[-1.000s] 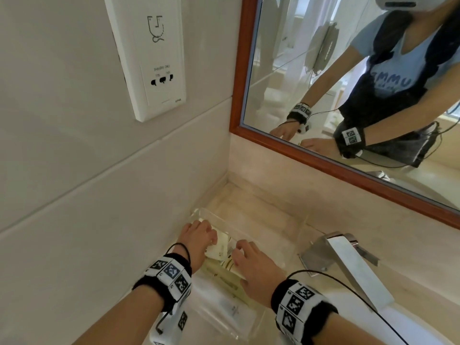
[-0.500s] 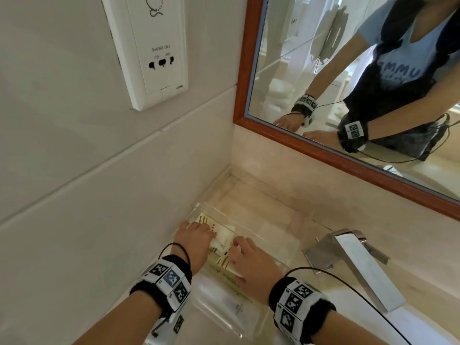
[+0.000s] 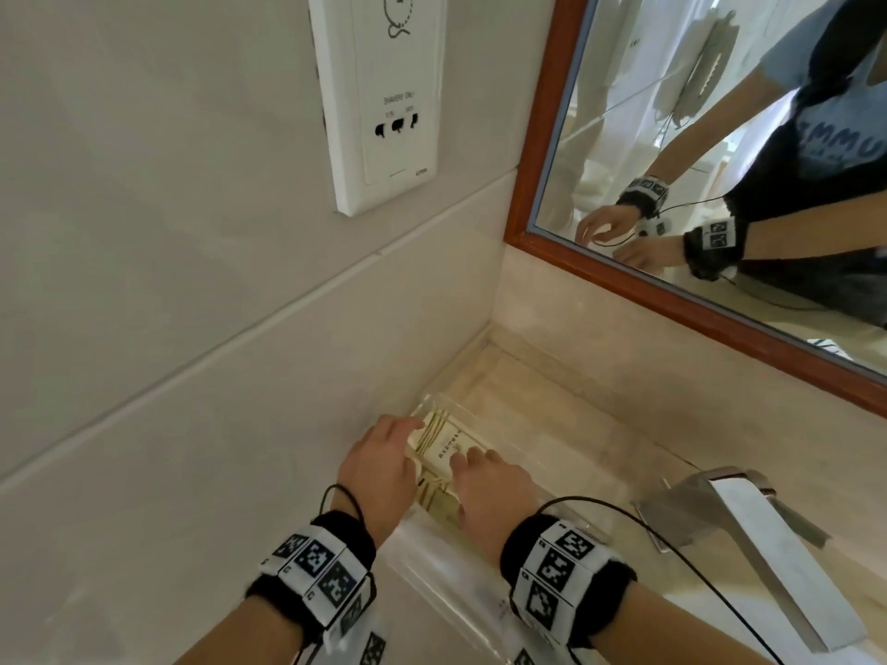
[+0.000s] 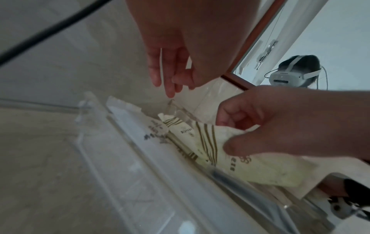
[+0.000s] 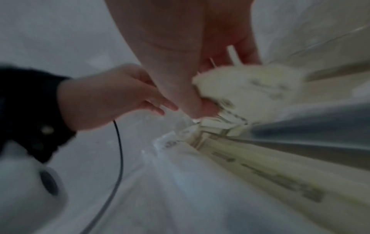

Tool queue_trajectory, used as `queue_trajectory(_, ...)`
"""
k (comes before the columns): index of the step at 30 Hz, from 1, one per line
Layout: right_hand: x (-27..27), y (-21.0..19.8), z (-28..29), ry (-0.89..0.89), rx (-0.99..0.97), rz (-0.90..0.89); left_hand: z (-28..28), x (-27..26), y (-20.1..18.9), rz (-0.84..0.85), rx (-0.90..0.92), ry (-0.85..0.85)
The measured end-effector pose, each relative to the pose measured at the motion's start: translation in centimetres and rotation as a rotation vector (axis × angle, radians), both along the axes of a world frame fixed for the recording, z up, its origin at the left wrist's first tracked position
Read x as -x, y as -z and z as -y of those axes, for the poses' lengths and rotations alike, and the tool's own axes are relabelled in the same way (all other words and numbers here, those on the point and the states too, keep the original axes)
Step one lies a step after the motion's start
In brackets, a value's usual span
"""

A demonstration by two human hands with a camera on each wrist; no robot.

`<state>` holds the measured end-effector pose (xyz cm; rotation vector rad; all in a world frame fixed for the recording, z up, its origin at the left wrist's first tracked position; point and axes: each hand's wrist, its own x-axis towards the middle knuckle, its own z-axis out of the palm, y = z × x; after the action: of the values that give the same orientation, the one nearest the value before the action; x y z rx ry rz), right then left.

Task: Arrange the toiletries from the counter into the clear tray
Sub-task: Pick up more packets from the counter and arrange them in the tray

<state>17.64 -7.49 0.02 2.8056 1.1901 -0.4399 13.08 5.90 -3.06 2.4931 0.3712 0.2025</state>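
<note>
A clear tray (image 3: 537,455) stands on the counter along the left wall and holds several cream packets with green stripes. At the tray's far end, my right hand (image 3: 468,460) pinches the top cream packet (image 3: 446,446) between thumb and fingers, as the left wrist view shows (image 4: 250,164). My left hand (image 3: 408,427) hangs over the tray's left side with its fingers relaxed and near the packet's left edge, holding nothing. More packets (image 5: 260,171) and a clear-wrapped item (image 3: 456,573) lie lower in the tray, partly under my wrists.
A chrome faucet (image 3: 749,535) juts out to the right of the tray. The tiled wall with a white shaver socket (image 3: 384,98) runs close on the left. A wood-framed mirror (image 3: 720,136) hangs behind the counter.
Both hands have moved slightly farther along the tray. More of the cream packet's printed face now shows beyond my fingers. My left hand has shifted to the packet's left edge.
</note>
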Motion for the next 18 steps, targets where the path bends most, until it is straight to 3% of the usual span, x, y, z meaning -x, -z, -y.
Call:
queue_trajectory(2,0.2,-0.5,-0.8,0.019,0.056,-0.004,-0.3,0.4,0.3,-0.002,0.012,-0.013)
queue_trajectory(7,0.3,0.2,-2.2,-0.044,-0.038,0.101,-0.5,1.1,0.9,0.0,0.036,-0.057)
queue_trajectory(15,-1.3,0.8,-4.4,-0.125,0.123,0.107,-0.9,1.5,0.7,-0.032,0.028,-0.074)
queue_trajectory(18,-2.1,2.9,-4.0,-0.124,0.113,0.117,-1.0,1.7,1.0,-0.047,-0.001,-0.06)
